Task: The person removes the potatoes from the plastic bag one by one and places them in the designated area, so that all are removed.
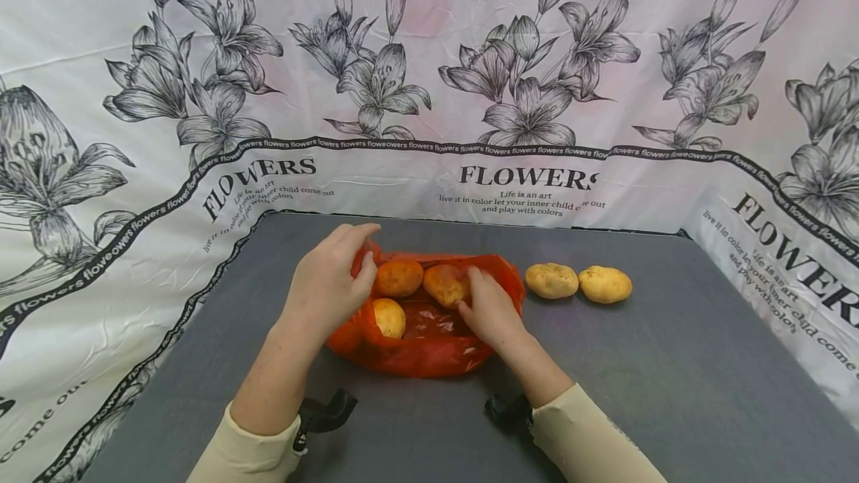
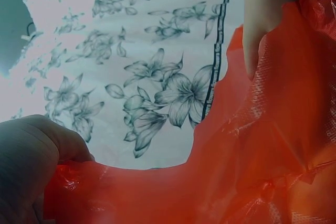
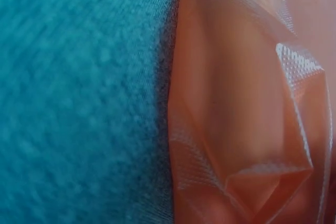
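Observation:
A red plastic bag [image 1: 429, 358] lies on the grey table with its mouth spread upward. My left hand [image 1: 333, 274] grips the bag's left rim; the left wrist view shows the thumb [image 2: 65, 140] against the red film [image 2: 252, 145]. Inside the bag, my right hand [image 1: 493, 309] holds a potato [image 1: 444, 285] with its fingers at the potato's right side. Two more potatoes sit in the bag, one at the back [image 1: 399, 278] and a paler one [image 1: 389, 318] nearer the front left. Thin red film [image 3: 236, 103] covers much of the right wrist view.
To the right of the bag, two yellow potatoes, one nearer [image 1: 552, 281] and one farther right [image 1: 605, 285], lie side by side on the table [image 1: 637, 393]. Flower-printed white cloth [image 1: 403, 95] rises behind the table and along both sides.

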The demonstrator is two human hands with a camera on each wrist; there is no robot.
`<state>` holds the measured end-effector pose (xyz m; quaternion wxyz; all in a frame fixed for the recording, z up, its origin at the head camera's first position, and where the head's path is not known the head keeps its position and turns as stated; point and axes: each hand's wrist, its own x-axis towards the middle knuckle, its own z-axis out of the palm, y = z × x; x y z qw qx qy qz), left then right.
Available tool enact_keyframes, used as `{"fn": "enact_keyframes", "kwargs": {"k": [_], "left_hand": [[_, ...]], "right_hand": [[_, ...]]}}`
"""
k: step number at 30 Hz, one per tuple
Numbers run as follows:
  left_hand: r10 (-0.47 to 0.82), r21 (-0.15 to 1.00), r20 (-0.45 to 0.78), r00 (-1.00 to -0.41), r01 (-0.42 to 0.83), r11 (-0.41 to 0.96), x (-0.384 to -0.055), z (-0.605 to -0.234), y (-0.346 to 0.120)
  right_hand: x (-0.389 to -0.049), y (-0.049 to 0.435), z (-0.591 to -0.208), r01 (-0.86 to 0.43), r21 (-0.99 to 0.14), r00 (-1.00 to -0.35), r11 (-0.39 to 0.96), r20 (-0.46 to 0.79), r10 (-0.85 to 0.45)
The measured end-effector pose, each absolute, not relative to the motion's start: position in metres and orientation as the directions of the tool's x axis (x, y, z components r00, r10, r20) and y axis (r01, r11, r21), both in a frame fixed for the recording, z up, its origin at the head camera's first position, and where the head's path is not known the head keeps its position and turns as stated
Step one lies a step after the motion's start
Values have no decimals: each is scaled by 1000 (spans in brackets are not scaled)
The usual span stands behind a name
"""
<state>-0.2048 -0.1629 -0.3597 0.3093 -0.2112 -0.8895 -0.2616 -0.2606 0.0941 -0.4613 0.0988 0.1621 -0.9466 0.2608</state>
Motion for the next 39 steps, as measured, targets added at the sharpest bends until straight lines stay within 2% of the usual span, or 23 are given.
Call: {"fn": "enact_keyframes", "kwargs": {"k": [9, 22, 39], "left_hand": [[217, 331, 661, -719, 539, 775, -205, -359, -162], [217, 328, 660, -719, 536, 778, -204, -360, -162], [217, 335, 649, -729, 529, 780, -204, -359, -161]], "right_hand": [[-261, 97, -458, -385, -460, -917, 800, 291, -274], [-257, 100, -440, -412, -521, -910, 747, 266, -316], [-234, 101, -401, -465, -524, -885, 714, 281, -370]]}}
